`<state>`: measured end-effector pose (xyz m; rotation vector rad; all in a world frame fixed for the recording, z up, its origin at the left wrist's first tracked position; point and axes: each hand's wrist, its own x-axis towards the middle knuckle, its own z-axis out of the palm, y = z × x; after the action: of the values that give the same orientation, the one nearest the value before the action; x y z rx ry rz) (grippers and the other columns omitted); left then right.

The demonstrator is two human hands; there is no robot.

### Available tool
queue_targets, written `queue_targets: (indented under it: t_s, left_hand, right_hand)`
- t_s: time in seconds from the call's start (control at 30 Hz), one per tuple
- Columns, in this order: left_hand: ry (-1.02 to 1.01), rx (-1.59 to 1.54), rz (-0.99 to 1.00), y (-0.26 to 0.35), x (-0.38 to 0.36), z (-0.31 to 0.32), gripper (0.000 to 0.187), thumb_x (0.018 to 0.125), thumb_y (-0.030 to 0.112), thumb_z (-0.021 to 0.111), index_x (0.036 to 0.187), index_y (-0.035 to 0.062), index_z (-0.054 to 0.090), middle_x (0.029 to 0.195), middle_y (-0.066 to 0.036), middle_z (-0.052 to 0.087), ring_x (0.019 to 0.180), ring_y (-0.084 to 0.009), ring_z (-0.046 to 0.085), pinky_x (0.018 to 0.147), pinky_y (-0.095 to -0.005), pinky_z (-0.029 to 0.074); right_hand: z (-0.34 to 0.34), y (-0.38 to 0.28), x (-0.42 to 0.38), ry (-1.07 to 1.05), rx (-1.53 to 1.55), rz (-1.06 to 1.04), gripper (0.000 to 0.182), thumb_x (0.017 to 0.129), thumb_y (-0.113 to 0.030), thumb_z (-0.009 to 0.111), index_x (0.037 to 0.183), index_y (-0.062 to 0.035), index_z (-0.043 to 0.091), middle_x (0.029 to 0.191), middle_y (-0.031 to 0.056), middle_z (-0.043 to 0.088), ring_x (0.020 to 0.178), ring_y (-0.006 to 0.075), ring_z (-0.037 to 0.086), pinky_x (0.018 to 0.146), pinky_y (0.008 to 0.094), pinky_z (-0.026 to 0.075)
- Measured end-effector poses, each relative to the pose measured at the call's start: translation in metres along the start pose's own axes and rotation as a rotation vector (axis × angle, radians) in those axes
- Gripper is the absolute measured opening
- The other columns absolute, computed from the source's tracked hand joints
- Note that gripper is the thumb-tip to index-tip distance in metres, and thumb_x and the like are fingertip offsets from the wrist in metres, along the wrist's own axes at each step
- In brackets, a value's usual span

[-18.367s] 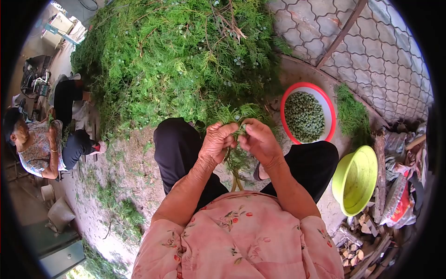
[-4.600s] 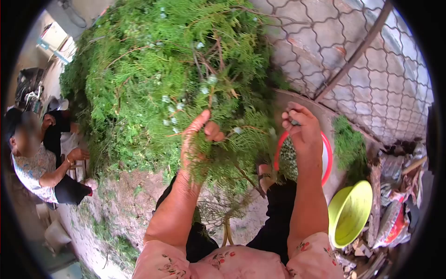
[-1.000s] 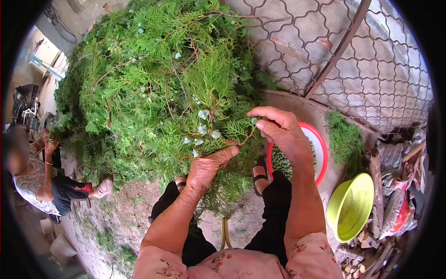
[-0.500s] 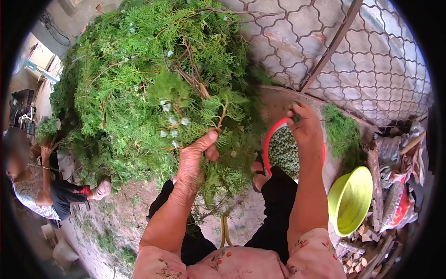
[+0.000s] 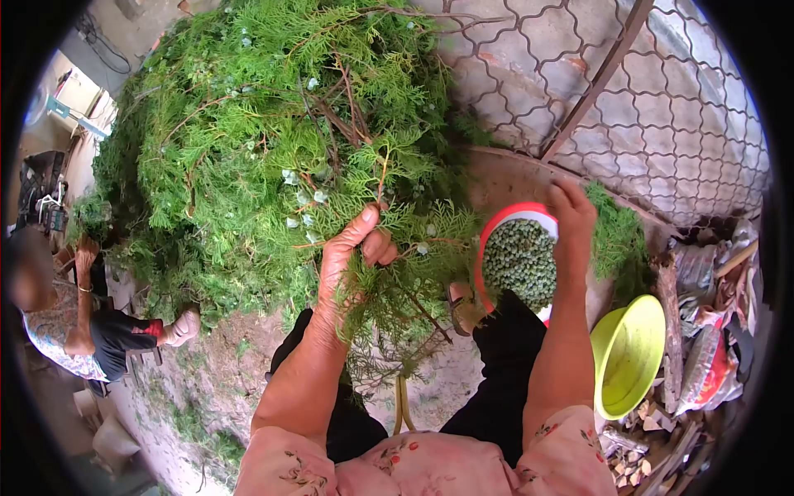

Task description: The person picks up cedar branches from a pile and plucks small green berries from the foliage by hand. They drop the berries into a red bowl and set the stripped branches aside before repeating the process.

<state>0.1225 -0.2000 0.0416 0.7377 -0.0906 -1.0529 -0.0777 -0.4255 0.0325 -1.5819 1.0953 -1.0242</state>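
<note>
My left hand (image 5: 351, 244) is closed round a leafy evergreen branch (image 5: 382, 178), its thumb pressed on the stem. Pale blue-green cones (image 5: 302, 197) sit among the sprays just beyond the thumb. More foliage hangs below that hand, over my lap. At the right, my right hand (image 5: 572, 223) is over the edge of a red-rimmed white basin (image 5: 503, 213). Its fingers are curled together, and whatever they hold is hidden. Many small green cones (image 5: 519, 263) fill the basin, which stands on the ground by my foot.
A large heap of cut evergreen branches (image 5: 223, 157) rises in front. Wire mesh (image 5: 653, 140) leans at the right. Beside me are a yellow-green basin (image 5: 608, 364), a log (image 5: 668, 331) and wood pieces (image 5: 633, 467). Another person (image 5: 62, 331) sits at the left.
My right hand has moved right and slightly down, from the basin's upper part to its right edge. My left hand keeps hold of the branch, with more foliage now showing right of it.
</note>
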Motion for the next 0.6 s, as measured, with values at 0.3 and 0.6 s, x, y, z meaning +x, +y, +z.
queue_targets:
  t_s: [0.3, 0.6]
  left_hand:
    - [-0.009, -0.019, -0.034, 0.001, 0.000, 0.002, 0.026, 0.088, 0.022, 0.056, 0.101, 0.0008, 0.050, 0.050, 0.005, 0.034, 0.044, -0.0067, 0.028, 0.049, -0.0232, 0.025]
    - [0.139, 0.206, -0.098, 0.012, -0.011, 0.016, 0.041, 0.077, 0.013, 0.066, 0.113, 0.0007, 0.053, 0.089, -0.008, 0.062, 0.079, -0.0171, 0.060, 0.074, -0.0308, 0.050]
  right_hand:
    - [0.087, -0.048, -0.055, -0.585, -0.066, -0.463, 0.017, 0.078, -0.013, 0.062, 0.090, -0.0012, 0.064, 0.085, 0.0108, 0.060, 0.079, 0.0234, 0.057, 0.073, 0.0307, 0.045]
    - [0.088, -0.060, -0.061, -0.718, -0.034, -0.011, 0.015, 0.075, -0.011, 0.063, 0.082, 0.0020, 0.062, 0.078, 0.0090, 0.061, 0.074, 0.0180, 0.057, 0.070, 0.0283, 0.044]
